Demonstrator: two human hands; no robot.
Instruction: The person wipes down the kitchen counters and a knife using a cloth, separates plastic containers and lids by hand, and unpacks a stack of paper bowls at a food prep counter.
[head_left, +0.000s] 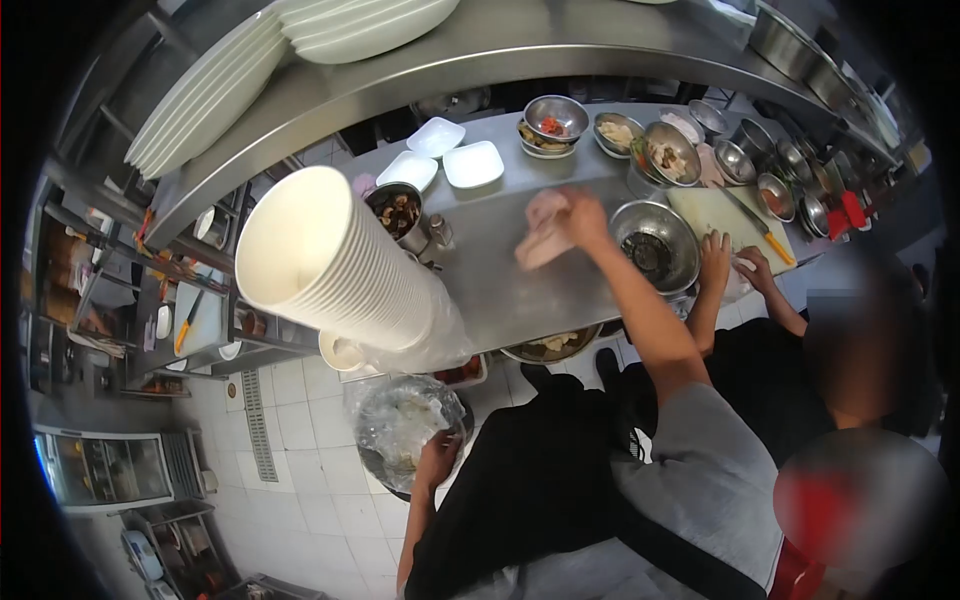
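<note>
My right hand (585, 218) is closed on a pale pink cloth (544, 232), slightly blurred, over the steel counter (490, 285). Low beside the counter, my left hand (437, 459) grips the edge of a clear plastic bag (400, 425) that lines a round dark container. Just right of the cloth stands a steel bowl (683, 240) with something dark and wet in its bottom. Left of the cloth are a steel pot (408, 238) of dark food pieces and a small shaker (440, 232).
A tall stack of paper cups (345, 260) rises at the left. White dishes (473, 164) and food bowls (672, 155) line the back. At right, a co-worker's hands (716, 262) are near a cutting board (700, 208) with a yellow-handled knife (775, 246). A shelf (500, 62) hangs above.
</note>
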